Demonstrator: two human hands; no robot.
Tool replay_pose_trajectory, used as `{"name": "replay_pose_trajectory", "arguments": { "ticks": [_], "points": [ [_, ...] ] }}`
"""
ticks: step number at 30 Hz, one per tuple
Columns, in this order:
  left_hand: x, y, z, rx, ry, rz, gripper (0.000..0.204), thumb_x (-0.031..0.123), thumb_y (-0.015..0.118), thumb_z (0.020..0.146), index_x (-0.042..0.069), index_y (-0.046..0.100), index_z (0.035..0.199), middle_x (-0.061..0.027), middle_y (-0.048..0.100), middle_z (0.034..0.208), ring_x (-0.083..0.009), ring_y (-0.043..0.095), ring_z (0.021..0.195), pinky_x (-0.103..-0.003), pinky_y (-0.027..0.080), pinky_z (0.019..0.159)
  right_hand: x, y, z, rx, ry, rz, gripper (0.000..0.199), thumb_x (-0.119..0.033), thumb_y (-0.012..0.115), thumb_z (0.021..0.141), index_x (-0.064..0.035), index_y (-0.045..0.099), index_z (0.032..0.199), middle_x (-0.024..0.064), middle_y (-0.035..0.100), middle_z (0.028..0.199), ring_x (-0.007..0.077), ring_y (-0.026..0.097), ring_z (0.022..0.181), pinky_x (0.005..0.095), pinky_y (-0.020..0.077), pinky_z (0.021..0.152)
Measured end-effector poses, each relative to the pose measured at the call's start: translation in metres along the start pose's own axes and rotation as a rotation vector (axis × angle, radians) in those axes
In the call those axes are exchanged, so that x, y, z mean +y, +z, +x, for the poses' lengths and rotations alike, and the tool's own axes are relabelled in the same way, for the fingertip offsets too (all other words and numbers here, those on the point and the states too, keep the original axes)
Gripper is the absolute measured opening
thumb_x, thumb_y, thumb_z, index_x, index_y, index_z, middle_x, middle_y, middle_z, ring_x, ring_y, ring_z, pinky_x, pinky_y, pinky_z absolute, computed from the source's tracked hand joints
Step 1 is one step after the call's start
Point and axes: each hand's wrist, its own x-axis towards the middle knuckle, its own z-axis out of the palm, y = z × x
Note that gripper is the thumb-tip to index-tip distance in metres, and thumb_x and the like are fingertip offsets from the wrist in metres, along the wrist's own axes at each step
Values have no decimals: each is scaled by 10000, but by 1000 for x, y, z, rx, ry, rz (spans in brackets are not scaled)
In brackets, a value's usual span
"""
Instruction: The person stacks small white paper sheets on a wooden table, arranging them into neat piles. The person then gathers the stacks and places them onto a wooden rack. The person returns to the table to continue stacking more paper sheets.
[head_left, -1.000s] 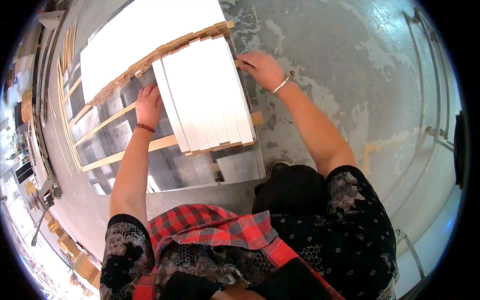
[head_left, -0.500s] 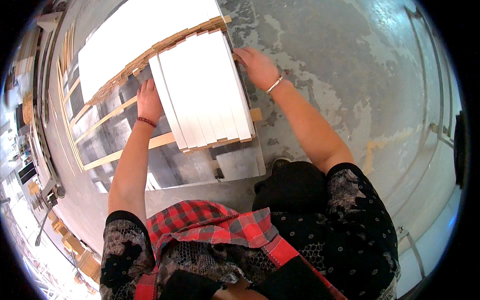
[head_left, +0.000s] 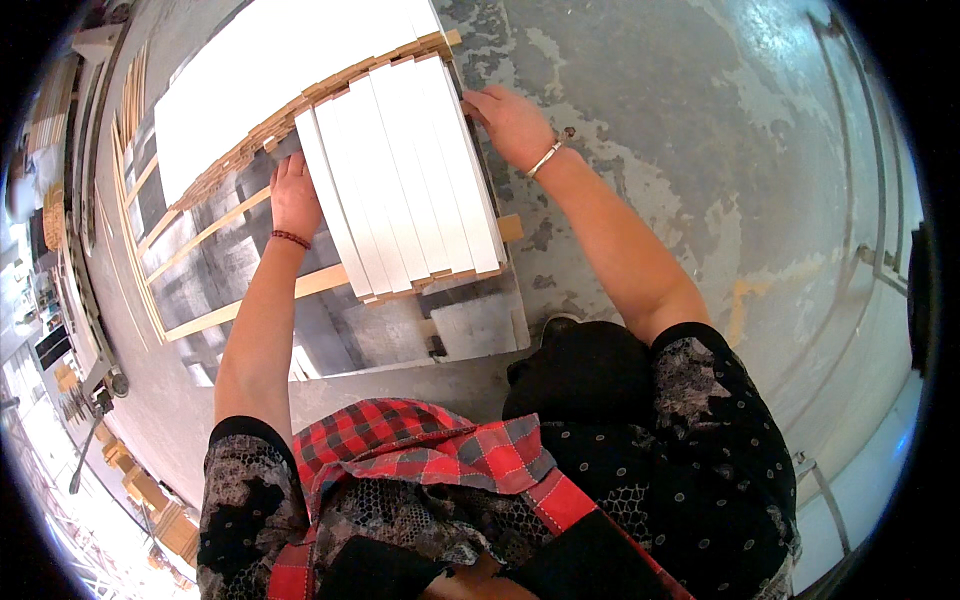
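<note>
A row of white boards [head_left: 400, 180] with brown edges lies stacked before me, their ends slightly stepped. On the left side of this stack rests my left hand [head_left: 295, 200], fingers stretched forward along the outermost board, its thumb hidden. My right hand [head_left: 510, 122] is at the far right edge of the same stack. Its fingers reach out to the boards' side, and the tips are partly hidden there. Neither hand is wrapped round a board; the stack stands between them.
A larger pile of white boards [head_left: 290, 75] lies beyond, its brown ends uneven. Underneath is a dark, scuffed sheet [head_left: 330, 325] with wooden strips [head_left: 222, 312] across it. Worn grey concrete floor [head_left: 640, 150] extends to the right. Racks and timber [head_left: 165, 520] stand at far left.
The white boards have shifted slightly against each other, and the seams between them show more plainly. Both my hands have moved a little to the left.
</note>
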Motion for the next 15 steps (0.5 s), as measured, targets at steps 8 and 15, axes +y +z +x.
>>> {"name": "replay_pose_trajectory", "arguments": {
  "ticks": [8,15],
  "points": [
    [-2,3,-3,-14,-11,67,295,161,602,854,47,642,1123,-114,576,1144,-306,537,1131,-481,438,952,-2,-2,5,-70,26,17,266,-91,547,908,-68,612,1164,156,628,1023,374,628,918,453,533,760],
    [-6,7,-6,-9,8,140,297,143,589,877,51,625,1157,-137,571,1195,-325,532,1145,-491,426,984,1,1,2,-59,64,98,321,-137,571,903,-80,592,1218,167,624,1076,381,620,947,456,526,808]
  ]
}}
